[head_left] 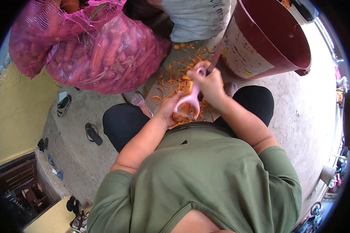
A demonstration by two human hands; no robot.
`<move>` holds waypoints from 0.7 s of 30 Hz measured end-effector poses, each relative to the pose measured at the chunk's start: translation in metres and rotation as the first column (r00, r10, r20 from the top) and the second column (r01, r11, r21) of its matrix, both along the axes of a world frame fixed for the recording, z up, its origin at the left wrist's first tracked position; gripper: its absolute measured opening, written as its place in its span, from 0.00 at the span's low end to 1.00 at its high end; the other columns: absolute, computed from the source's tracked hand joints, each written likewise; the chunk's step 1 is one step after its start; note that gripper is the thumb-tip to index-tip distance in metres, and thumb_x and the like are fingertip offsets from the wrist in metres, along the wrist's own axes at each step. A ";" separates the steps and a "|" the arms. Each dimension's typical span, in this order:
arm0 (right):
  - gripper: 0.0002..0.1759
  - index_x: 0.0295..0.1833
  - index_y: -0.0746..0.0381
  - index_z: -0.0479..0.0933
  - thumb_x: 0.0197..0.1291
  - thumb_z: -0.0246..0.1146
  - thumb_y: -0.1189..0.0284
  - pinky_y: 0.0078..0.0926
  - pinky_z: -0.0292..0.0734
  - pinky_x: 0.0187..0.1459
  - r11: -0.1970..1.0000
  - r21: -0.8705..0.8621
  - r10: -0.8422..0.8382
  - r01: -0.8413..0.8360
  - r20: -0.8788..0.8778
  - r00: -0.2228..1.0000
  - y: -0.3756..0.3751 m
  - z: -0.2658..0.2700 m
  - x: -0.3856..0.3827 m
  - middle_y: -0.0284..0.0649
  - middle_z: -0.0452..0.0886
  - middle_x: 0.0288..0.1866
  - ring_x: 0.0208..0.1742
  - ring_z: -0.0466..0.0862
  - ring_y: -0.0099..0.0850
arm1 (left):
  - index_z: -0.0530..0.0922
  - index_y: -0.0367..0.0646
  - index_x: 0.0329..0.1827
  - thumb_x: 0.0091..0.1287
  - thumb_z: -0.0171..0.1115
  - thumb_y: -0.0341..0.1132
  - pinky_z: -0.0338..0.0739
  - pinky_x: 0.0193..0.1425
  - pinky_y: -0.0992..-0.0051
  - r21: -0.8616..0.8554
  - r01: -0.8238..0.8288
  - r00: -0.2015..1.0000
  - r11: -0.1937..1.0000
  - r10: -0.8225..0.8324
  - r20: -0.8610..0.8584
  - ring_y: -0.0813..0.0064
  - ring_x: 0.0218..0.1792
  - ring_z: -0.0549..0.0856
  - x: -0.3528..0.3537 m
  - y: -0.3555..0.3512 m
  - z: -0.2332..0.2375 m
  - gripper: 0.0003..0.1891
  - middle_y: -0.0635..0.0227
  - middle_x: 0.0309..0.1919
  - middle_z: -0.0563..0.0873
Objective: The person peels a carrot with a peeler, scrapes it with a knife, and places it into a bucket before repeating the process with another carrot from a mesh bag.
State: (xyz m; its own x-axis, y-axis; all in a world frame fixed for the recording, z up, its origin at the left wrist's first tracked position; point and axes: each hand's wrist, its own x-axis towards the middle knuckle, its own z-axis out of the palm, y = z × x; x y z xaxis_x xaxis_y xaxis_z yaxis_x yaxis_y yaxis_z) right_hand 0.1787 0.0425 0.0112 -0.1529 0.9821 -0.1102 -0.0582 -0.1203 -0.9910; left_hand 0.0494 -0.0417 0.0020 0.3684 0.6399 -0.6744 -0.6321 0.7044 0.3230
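Note:
My left hand [168, 109] is closed around an orange carrot [189, 88], whose upper part shows beyond the fingers. My right hand [211, 84] grips a pink Y-shaped peeler [196, 92], its forked head pointing back toward my body and overlapping the carrot's lower end. From the same right fist a long, dark brown blade-like strip [217, 55] sticks out up and to the right, in front of the bucket's side. Motion smears the right hand and peeler a little. Orange peelings [168, 82] litter the floor beneath both hands.
Pink mesh sacks full of carrots [105, 54] stand at the upper left. Behind the peelings is a white sack [198, 19]. A large dark red bucket [252, 50] stands close by my right hand. Loose sandals [93, 134] lie on the concrete floor at left, near a yellow wall [19, 116].

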 end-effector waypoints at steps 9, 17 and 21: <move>0.10 0.32 0.63 0.72 0.41 0.65 0.77 0.19 0.71 0.24 0.885 -0.137 -0.442 0.444 0.051 0.896 0.072 -0.044 0.045 0.37 0.74 0.26 0.24 0.74 0.22 | 0.67 0.44 0.49 0.65 0.44 0.46 0.73 0.30 0.73 0.068 -0.018 0.953 0.998 -0.004 0.302 0.72 0.31 0.74 -0.010 -0.004 -0.022 0.17 0.65 0.32 0.73; 0.10 0.29 0.62 0.74 0.37 0.66 0.75 0.20 0.72 0.29 0.985 0.043 -0.172 0.167 0.268 0.948 0.043 -0.058 0.008 0.35 0.77 0.24 0.27 0.75 0.21 | 0.66 0.42 0.49 0.65 0.42 0.48 0.74 0.31 0.73 0.043 0.062 0.973 0.997 -0.070 0.221 0.72 0.31 0.75 -0.006 -0.003 -0.035 0.19 0.65 0.31 0.73; 0.10 0.30 0.63 0.73 0.39 0.66 0.75 0.21 0.72 0.26 0.833 -0.054 -0.529 0.551 0.214 0.821 0.087 -0.071 0.057 0.37 0.75 0.26 0.24 0.76 0.27 | 0.66 0.45 0.49 0.65 0.41 0.50 0.74 0.31 0.71 0.088 0.018 0.988 0.996 -0.031 0.150 0.71 0.31 0.75 -0.006 -0.003 -0.024 0.19 0.65 0.32 0.73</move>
State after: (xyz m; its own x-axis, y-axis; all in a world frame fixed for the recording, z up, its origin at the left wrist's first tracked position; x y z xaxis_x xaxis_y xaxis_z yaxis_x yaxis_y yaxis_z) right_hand 0.2362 0.1299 -0.0595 0.4324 0.8807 -0.1934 0.0345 -0.2305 -0.9725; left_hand 0.0433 -0.0446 -0.0220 0.4781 0.6824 -0.5530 -0.6609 0.6941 0.2852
